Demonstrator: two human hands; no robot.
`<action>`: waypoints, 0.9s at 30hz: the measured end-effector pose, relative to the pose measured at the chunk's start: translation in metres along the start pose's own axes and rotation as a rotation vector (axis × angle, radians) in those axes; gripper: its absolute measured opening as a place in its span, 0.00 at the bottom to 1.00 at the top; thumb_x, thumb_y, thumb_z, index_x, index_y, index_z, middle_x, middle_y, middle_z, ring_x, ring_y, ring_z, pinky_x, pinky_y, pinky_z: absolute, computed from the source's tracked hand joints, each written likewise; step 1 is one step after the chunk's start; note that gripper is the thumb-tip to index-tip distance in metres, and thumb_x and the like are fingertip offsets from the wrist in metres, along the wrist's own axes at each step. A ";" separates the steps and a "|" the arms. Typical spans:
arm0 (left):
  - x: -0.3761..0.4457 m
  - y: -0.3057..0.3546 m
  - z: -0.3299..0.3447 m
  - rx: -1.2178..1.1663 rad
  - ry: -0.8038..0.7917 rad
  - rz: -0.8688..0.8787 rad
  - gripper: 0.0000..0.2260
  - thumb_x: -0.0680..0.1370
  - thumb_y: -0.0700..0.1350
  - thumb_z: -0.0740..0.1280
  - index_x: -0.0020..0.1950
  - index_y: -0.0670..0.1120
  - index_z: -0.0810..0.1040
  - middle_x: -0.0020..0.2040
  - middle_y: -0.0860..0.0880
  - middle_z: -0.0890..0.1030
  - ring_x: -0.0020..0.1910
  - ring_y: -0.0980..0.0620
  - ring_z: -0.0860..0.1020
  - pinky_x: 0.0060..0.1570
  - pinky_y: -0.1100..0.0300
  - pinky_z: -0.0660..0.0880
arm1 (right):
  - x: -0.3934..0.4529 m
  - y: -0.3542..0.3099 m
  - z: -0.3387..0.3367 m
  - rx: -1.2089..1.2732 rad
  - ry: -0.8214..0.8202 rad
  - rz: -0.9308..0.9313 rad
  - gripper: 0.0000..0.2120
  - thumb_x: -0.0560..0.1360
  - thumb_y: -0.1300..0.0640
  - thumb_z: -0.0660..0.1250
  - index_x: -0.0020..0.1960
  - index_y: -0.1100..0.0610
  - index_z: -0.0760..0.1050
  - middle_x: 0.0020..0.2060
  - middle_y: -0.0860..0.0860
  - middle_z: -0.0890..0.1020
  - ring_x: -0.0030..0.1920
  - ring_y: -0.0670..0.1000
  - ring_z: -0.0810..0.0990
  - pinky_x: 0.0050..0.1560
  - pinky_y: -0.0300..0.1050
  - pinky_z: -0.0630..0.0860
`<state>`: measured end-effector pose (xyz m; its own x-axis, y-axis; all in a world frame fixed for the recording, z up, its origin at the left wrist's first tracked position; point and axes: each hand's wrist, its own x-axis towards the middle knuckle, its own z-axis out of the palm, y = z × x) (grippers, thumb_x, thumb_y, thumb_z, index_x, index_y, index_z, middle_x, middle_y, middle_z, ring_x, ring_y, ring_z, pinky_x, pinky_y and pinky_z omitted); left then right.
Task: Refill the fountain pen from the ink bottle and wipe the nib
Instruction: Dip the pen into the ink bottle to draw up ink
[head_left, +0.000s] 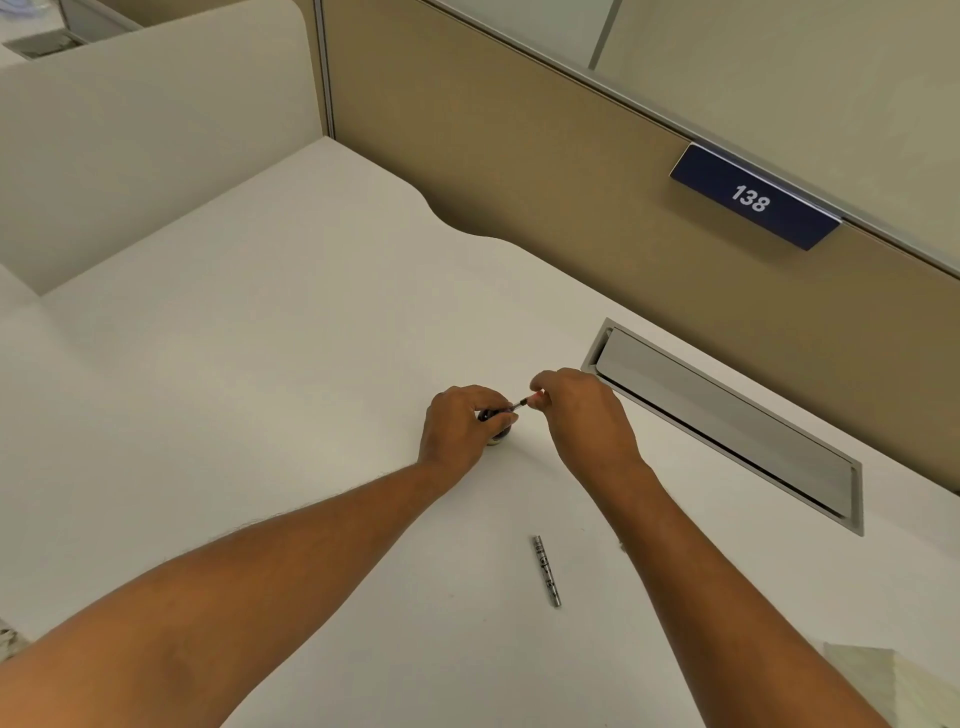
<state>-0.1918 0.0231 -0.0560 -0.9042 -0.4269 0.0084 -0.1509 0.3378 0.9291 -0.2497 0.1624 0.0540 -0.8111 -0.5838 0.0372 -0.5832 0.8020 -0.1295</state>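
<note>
A small dark ink bottle stands on the white desk, mostly hidden under my left hand, which grips it from the left. My right hand pinches the thin pen section with its converter, tilted with its front end at the bottle's mouth. The nib is hidden. The silver pen barrel lies loose on the desk nearer me, between my forearms. A pale tissue lies at the bottom right corner.
A grey metal cable hatch is set into the desk right of my right hand. Tan partition walls stand behind, one with a blue "138" sign. A cream divider rises at the left.
</note>
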 end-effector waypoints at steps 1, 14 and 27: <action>0.000 0.000 0.000 -0.001 0.000 -0.003 0.04 0.74 0.45 0.79 0.48 0.47 0.90 0.47 0.54 0.89 0.44 0.64 0.82 0.45 0.79 0.71 | 0.000 -0.001 0.001 -0.020 -0.022 0.009 0.08 0.81 0.57 0.67 0.49 0.60 0.82 0.42 0.55 0.84 0.43 0.58 0.82 0.42 0.52 0.77; -0.001 0.001 -0.001 -0.022 -0.005 -0.004 0.04 0.74 0.43 0.79 0.48 0.46 0.90 0.46 0.54 0.89 0.44 0.70 0.81 0.44 0.79 0.71 | -0.009 -0.011 0.000 -0.263 -0.048 -0.064 0.16 0.66 0.67 0.79 0.38 0.54 0.74 0.28 0.53 0.77 0.27 0.56 0.77 0.23 0.48 0.69; -0.002 0.001 0.000 -0.016 0.006 -0.006 0.04 0.74 0.43 0.79 0.48 0.45 0.90 0.47 0.52 0.89 0.43 0.71 0.81 0.43 0.79 0.71 | -0.002 -0.003 0.006 -0.113 -0.034 0.029 0.09 0.84 0.55 0.61 0.50 0.58 0.77 0.46 0.53 0.80 0.45 0.56 0.79 0.38 0.47 0.67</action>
<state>-0.1905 0.0240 -0.0556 -0.9008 -0.4343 0.0049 -0.1500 0.3216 0.9349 -0.2461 0.1604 0.0480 -0.8265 -0.5629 0.0010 -0.5629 0.8264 -0.0173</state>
